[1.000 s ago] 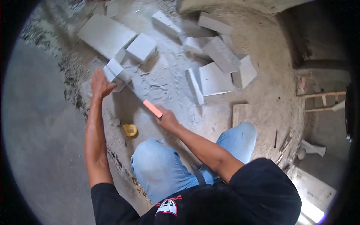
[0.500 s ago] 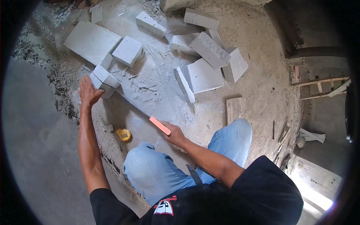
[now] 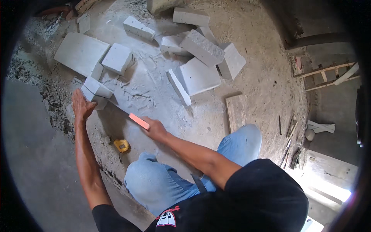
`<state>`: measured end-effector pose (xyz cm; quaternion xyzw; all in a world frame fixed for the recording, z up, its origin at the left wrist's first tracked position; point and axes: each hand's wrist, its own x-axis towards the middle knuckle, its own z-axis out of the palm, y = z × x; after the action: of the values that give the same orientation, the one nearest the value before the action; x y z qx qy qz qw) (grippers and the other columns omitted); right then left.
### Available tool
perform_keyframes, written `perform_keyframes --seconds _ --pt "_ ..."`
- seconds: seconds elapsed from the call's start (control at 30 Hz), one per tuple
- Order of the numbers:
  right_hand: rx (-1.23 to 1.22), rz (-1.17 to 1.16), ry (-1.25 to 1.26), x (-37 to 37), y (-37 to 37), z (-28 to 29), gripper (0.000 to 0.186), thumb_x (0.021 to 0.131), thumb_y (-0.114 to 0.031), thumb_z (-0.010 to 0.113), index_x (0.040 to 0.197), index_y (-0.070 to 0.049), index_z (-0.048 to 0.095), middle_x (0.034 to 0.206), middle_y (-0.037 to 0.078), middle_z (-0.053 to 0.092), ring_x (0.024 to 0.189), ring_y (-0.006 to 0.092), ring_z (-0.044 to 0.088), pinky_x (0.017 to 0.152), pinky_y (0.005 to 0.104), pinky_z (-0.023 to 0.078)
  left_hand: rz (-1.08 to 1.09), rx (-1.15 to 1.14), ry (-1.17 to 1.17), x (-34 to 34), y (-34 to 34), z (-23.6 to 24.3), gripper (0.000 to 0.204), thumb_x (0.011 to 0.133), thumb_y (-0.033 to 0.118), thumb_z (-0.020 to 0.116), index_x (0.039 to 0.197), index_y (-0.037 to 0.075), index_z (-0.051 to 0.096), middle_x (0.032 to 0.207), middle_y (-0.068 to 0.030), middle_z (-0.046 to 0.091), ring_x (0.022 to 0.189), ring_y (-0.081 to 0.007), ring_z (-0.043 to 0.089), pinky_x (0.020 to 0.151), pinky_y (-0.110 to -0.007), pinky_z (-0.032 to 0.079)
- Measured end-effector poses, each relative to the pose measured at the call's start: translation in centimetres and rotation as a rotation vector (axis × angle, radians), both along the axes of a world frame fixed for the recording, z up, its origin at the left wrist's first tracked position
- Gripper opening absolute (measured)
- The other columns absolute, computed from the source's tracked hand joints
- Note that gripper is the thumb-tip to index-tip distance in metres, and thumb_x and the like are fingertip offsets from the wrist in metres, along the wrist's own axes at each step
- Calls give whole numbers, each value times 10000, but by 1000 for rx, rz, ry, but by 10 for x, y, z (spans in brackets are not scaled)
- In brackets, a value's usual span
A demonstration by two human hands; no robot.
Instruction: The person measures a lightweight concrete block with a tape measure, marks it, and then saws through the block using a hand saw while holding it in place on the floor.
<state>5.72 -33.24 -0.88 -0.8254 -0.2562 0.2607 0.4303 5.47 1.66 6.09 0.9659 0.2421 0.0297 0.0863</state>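
Note:
My right hand (image 3: 155,129) is wrapped round the orange-pink handle (image 3: 139,121) of a handsaw. The saw's thin blade (image 3: 120,107) runs up and left to a small white lightweight block (image 3: 99,87), where its far end is hidden. My left hand (image 3: 82,106) grips the near left side of that block, thumb toward the saw and fingers along the far edge. A dark line divides the block's visible faces; how deep any cut goes I cannot tell. On the ground between my left forearm and knee lies a yellow tape measure (image 3: 121,145).
A large white slab (image 3: 81,52) and a smaller block (image 3: 117,58) lie beyond my left hand. Several more blocks (image 3: 201,77) are piled ahead, with pale dust and chips around. A wooden board (image 3: 234,112) lies by my right knee, and tools (image 3: 290,135) lie farther right.
My right hand has pushed the saw forward and left, bringing its handle closer to the block. The left hand keeps its hold, while the whole view has shifted a little.

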Motion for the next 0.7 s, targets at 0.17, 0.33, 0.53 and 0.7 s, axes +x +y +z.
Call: perform_keyframes --seconds 0.17,0.33,0.53,0.7 --pt "79 12 -42 -44 -71 -24 415 823 -84 665 1230 -86 583 1134 180 642 1008 372 626 850 387 541 21 69 -38 -16 23 2 671 552 291 745 1090 4 466 1049 -215 512 1019 -426 499 828 -512 426" --pt "19 -25 52 -20 -41 2 405 817 -98 672 1214 -110 587 1060 182 659 963 379 639 810 393 541 107 15 59 7 5 12 724 550 332 791 1109 19 453 1108 -209 510 1075 -427 493 863 -530 443" --pt "47 22 155 -22 -46 0 467 791 -69 681 1243 -82 562 1082 206 651 994 383 641 811 386 543 96 -50 68 -1 7 22 722 548 326 786 1102 16 443 1117 -196 503 1114 -414 486 902 -516 435" --pt "87 -2 53 -29 -43 7 427 808 -108 678 1222 -88 577 1136 188 641 995 377 637 803 384 535 91 -58 46 -4 6 16 719 547 329 775 1106 21 444 1131 -189 501 1123 -404 479 918 -502 427"
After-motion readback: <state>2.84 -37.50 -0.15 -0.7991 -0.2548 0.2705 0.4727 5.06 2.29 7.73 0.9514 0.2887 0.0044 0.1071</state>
